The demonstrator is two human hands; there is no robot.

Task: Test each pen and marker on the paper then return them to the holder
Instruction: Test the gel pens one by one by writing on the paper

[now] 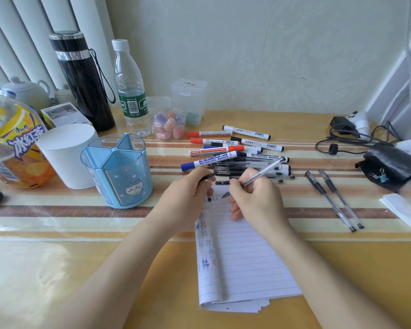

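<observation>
My right hand grips a clear gel pen, its tip touching the top of the lined paper beside small ink marks. My left hand rests on the paper's top left corner and holds a black pen cap. Behind both hands lies a pile of whiteboard markers and gel pens. The blue divided pen holder stands to the left with nothing visible in it. Two more gel pens lie to the right.
A white cylinder, a drink bottle, a black flask, a water bottle and a jar of erasers stand behind the holder. A black pouch and a cable sit at the right.
</observation>
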